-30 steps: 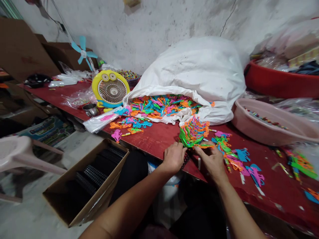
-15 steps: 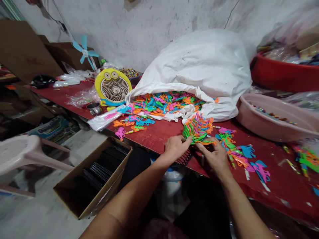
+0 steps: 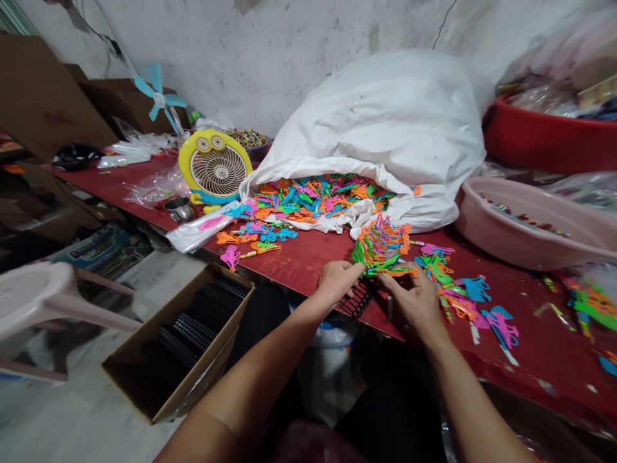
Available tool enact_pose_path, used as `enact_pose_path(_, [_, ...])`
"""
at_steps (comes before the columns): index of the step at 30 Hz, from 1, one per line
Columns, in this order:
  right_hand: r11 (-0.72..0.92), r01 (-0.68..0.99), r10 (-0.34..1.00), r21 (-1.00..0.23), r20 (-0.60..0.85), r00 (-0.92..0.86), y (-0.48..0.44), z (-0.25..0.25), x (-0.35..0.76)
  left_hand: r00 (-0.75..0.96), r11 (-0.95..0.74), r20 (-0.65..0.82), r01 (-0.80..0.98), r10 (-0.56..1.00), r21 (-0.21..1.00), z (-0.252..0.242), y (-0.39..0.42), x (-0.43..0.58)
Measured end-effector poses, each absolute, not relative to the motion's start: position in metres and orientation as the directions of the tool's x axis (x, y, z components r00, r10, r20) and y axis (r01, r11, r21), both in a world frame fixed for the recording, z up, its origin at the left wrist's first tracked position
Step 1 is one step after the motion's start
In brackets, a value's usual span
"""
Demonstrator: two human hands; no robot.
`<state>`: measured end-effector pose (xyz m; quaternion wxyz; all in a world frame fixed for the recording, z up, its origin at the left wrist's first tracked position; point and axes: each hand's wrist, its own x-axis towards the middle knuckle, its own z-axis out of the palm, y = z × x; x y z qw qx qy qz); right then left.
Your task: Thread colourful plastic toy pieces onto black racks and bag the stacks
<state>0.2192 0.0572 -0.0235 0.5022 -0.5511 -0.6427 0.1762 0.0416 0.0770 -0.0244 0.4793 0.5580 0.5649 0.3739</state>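
A bundle of bright plastic toy pieces (image 3: 380, 244), in orange, green, pink and blue, stands in rows on a black plastic grid rack (image 3: 357, 301) near the table's front edge. My left hand (image 3: 339, 281) is closed at the left end of the front row, its thumb on a green piece. At the right end, my right hand (image 3: 417, 294) pinches an orange piece (image 3: 398, 272) between thumb and fingers. The rack's far part is hidden under the pieces. Loose toy pieces with pencil-like sticks (image 3: 457, 299) lie right of my right hand.
Behind the rack, a large white sack (image 3: 385, 122) spills similar pieces (image 3: 313, 196). A pink basin (image 3: 525, 241) and a red tub (image 3: 549, 145) stand right. Left are a yellow fan (image 3: 219, 172), a metal cup (image 3: 179, 209), a carton of black racks (image 3: 178, 347) and a stool (image 3: 43, 292).
My left hand has shifted slightly left and down along the front row's end. The right hand keeps its place at the other end. The whole view has shifted a little.
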Motion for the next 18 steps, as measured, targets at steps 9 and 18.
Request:
enact_pose_path(9, [0.420, 0.727, 0.761, -0.543, 0.647, 0.043, 0.055, -0.018, 0.212, 0.142, 0.082, -0.108, 0.176, 0.984, 0.981, -0.032, 0.075, 0.045])
enact_pose_path(18, [0.331, 0.823, 0.768, -0.462, 0.639, 0.050, 0.050, -0.013, 0.199, 0.184, 0.054, -0.096, 0.218, 0.978, 0.974, -0.034, 0.072, 0.051])
